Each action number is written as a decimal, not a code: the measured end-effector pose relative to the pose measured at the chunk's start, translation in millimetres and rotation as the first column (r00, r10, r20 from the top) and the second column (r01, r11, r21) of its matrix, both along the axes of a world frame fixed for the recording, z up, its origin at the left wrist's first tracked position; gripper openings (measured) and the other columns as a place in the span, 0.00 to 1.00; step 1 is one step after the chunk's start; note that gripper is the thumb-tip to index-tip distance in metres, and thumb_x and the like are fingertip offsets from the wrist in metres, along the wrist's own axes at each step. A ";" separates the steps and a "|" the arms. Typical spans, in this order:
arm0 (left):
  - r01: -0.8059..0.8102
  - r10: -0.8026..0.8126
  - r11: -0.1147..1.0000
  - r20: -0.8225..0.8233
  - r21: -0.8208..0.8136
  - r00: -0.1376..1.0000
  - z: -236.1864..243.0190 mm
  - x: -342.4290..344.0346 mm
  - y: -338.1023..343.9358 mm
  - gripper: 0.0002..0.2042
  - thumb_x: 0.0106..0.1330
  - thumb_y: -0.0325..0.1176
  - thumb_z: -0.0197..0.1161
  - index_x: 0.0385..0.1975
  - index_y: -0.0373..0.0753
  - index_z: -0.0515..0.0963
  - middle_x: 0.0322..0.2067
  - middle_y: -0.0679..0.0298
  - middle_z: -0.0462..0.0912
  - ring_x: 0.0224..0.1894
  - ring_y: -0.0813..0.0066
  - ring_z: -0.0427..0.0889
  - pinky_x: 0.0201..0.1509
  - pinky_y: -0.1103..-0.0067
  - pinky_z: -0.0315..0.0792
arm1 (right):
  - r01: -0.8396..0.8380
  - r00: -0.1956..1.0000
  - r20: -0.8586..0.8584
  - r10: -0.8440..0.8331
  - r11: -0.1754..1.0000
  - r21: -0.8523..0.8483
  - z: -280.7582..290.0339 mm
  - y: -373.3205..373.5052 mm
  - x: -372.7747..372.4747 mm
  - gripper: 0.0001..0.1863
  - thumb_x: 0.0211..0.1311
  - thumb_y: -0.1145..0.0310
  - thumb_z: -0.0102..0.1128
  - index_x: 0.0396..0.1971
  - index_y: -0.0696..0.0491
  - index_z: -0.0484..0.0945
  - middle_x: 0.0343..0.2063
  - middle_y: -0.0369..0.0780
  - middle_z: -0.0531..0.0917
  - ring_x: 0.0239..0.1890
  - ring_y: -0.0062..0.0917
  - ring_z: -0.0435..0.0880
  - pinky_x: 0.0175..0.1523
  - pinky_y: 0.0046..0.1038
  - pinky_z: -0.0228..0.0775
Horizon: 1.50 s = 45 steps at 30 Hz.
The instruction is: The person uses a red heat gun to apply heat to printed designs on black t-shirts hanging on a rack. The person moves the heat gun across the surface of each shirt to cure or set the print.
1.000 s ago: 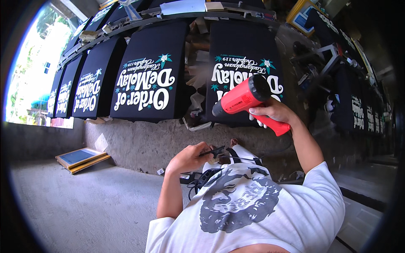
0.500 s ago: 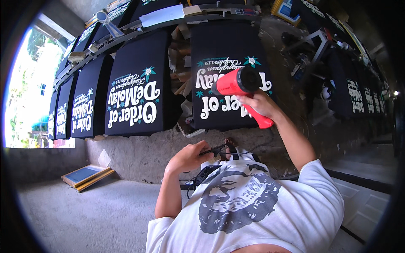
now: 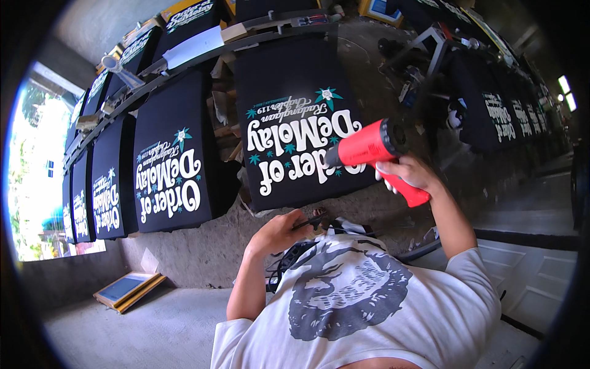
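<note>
Heat gun: The red heat gun (image 3: 369,145) is in my right hand (image 3: 410,172), over the near right part of the print on a black shirt (image 3: 289,67); its dark nozzle (image 3: 333,156) points left.
Right fingers: Closed around the handle (image 3: 414,195), just below the barrel.
Handling: Judged rigid, fairly light and heavier toward the black end cap (image 3: 396,134); the hard casing may be smooth.
Grip point: Hold by the handle; treat the nozzle as hot and keep fingers off it.
Left fingers: My left hand (image 3: 276,234) is curled, thumb and fingers pinching a dark cord (image 3: 315,220). The view is poor here: I cannot tell whether it is one strand or a folded length.
Shirt: Spread flat; judged soft cloth over a stiff support. Its near edge lies just beyond my left hand.
Left margin: A gap with scraps separates it from a second black shirt (image 3: 169,111).
Right margin: Dark floor lies between the shirt's right edge and a metal stand (image 3: 437,52), giving the barrel sideways room.
Far limit: A metal rail (image 3: 258,39) crosses behind both shirts.
Floor, left: A yellow-edged frame (image 3: 130,290) lies near the wall, well apart from my hands.
</note>
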<state>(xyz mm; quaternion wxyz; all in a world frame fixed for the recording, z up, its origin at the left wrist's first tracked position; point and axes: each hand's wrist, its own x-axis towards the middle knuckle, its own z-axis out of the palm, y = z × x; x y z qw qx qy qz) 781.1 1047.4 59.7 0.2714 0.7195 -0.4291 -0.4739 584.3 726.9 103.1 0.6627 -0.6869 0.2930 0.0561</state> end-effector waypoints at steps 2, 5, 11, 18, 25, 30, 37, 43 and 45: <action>0.032 -0.032 0.998 -0.003 -0.051 0.999 -4.5 -0.6 -12.1 0.20 0.73 0.48 0.64 0.45 0.33 0.78 0.33 0.48 0.86 0.37 0.50 0.86 0.43 0.64 0.76 | -0.052 0.997 -0.057 0.053 0.998 0.027 14.2 -2.3 -13.0 0.22 0.68 0.53 0.68 0.53 0.54 0.80 0.30 0.37 0.83 0.24 0.20 0.82 0.27 0.26 0.76; 0.081 -0.081 0.996 -0.002 0.041 0.997 4.8 -1.0 -35.2 0.20 0.73 0.49 0.65 0.45 0.33 0.79 0.33 0.48 0.87 0.37 0.50 0.86 0.43 0.64 0.76 | 0.126 0.992 -0.024 -0.128 0.989 -0.073 1.7 -21.5 -31.3 0.22 0.70 0.54 0.66 0.55 0.53 0.78 0.33 0.37 0.84 0.26 0.19 0.83 0.28 0.25 0.76; 0.123 -0.124 0.991 0.026 0.043 0.992 -3.3 -11.4 -56.4 0.16 0.74 0.44 0.65 0.43 0.35 0.79 0.30 0.54 0.85 0.32 0.65 0.82 0.39 0.69 0.75 | 0.020 0.997 -0.077 -0.019 1.000 0.014 13.9 -25.4 -61.8 0.21 0.69 0.54 0.67 0.51 0.54 0.79 0.33 0.38 0.85 0.25 0.20 0.83 0.27 0.25 0.76; 0.143 -0.144 0.987 0.015 0.068 0.989 -0.4 -17.9 -71.4 0.16 0.75 0.45 0.65 0.46 0.36 0.80 0.31 0.54 0.86 0.34 0.62 0.84 0.40 0.69 0.76 | 0.175 0.983 -0.033 -0.181 0.976 -0.133 5.9 -37.3 -86.3 0.16 0.72 0.58 0.65 0.50 0.54 0.80 0.32 0.38 0.85 0.24 0.19 0.83 0.26 0.24 0.75; 0.156 -0.157 0.983 0.002 0.101 0.988 3.9 -24.0 -78.5 0.16 0.75 0.45 0.65 0.46 0.36 0.80 0.33 0.53 0.87 0.35 0.63 0.85 0.42 0.69 0.76 | 0.076 0.993 -0.085 -0.083 0.994 -0.085 7.1 -44.9 -95.7 0.20 0.70 0.55 0.66 0.52 0.55 0.79 0.31 0.37 0.83 0.25 0.19 0.82 0.28 0.25 0.77; 0.149 -0.150 0.985 -0.001 0.092 0.989 -1.3 -26.6 -76.6 0.17 0.75 0.45 0.65 0.47 0.36 0.79 0.32 0.53 0.86 0.35 0.63 0.85 0.41 0.69 0.76 | 0.103 0.991 -0.081 -0.104 0.995 -0.018 10.8 -42.6 -85.2 0.20 0.70 0.55 0.65 0.51 0.55 0.79 0.32 0.38 0.84 0.24 0.20 0.83 0.27 0.24 0.76; 0.130 -0.134 0.985 0.020 0.116 0.991 5.2 -27.5 -80.8 0.17 0.75 0.45 0.64 0.48 0.36 0.79 0.33 0.53 0.86 0.35 0.63 0.85 0.42 0.69 0.76 | 0.152 0.988 -0.021 -0.154 0.986 -0.073 0.0 -56.8 -65.0 0.19 0.71 0.54 0.65 0.49 0.55 0.79 0.32 0.37 0.84 0.25 0.20 0.83 0.28 0.26 0.76; 0.131 -0.133 0.989 0.021 0.066 0.991 0.0 -30.6 -83.1 0.19 0.74 0.47 0.64 0.47 0.34 0.79 0.33 0.49 0.86 0.37 0.55 0.86 0.43 0.66 0.76 | -0.081 0.996 -0.038 0.082 0.996 0.022 4.3 -51.6 -41.2 0.23 0.68 0.53 0.68 0.53 0.54 0.79 0.31 0.38 0.84 0.25 0.20 0.83 0.30 0.28 0.78; 0.118 -0.119 0.990 0.011 0.072 0.993 2.1 -30.4 -86.0 0.20 0.73 0.48 0.64 0.47 0.34 0.78 0.34 0.47 0.86 0.38 0.51 0.86 0.44 0.65 0.76 | -0.087 0.995 -0.046 0.087 0.996 0.009 4.6 -57.5 -36.3 0.23 0.68 0.52 0.68 0.52 0.54 0.80 0.31 0.38 0.84 0.25 0.20 0.83 0.30 0.28 0.78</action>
